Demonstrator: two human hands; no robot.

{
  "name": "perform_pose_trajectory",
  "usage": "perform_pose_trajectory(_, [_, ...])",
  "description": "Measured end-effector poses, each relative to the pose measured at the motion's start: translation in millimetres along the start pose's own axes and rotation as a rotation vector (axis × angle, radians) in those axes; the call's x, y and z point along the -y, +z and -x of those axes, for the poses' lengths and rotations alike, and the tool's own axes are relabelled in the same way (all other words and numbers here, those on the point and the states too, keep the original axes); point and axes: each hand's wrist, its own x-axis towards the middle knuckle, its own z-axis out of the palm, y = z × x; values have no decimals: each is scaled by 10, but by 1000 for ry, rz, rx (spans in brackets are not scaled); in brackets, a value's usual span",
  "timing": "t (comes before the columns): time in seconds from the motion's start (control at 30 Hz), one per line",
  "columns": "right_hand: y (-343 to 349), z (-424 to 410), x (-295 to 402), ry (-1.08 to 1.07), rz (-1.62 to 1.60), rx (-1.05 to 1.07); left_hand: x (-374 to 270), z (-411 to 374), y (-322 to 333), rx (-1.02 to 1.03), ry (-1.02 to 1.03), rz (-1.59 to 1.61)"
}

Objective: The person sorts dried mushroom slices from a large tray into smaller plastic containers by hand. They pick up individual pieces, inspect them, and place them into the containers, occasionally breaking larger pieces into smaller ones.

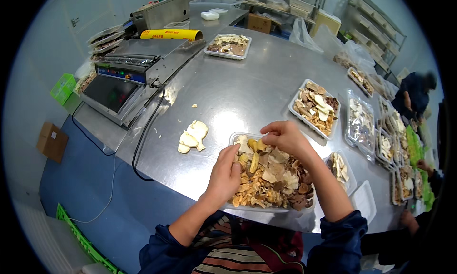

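A clear plastic tray of assorted sliced mushrooms lies at the near edge of the steel table, right in front of me. My left hand rests at its left side, fingertips by the pale and yellow slices. My right hand reaches over the far rim with thumb and fingers pinched at a yellow mushroom slice. Several pale mushroom slices lie loose on the metal to the left. Beyond my right forearm sits a filled mushroom tray, and closer in, a tray of pale slices.
A wrapping machine with a black cable stands at the left, near a yellow film roll. Another filled tray is at the back. Wrapped trays crowd the right side, where co-workers are at work.
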Motion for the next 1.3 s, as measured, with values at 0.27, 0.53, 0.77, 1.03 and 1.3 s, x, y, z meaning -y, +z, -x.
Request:
perform_pose_trajectory(0.27, [-489,568,-349,-15,0,-397,48,-7,80,23,91,-315])
perform_pose_trajectory(0.53, [-1165,2001,-1474,516,477,-613,203,-41,100,-73,56,-357])
perform_pose_trajectory(0.77, [-1015,2175,-1852,364,244,-505,445,27,22,-374,-28,-78])
perform_pose_trajectory(1.03, [-1099,2220,-1874,397,288,-648,648,-8,-50,-407,-66,-63])
perform_pose_trajectory(1.3, [-950,2112,-1887,342,564,-438,685,-16,-64,-397,-64,-74])
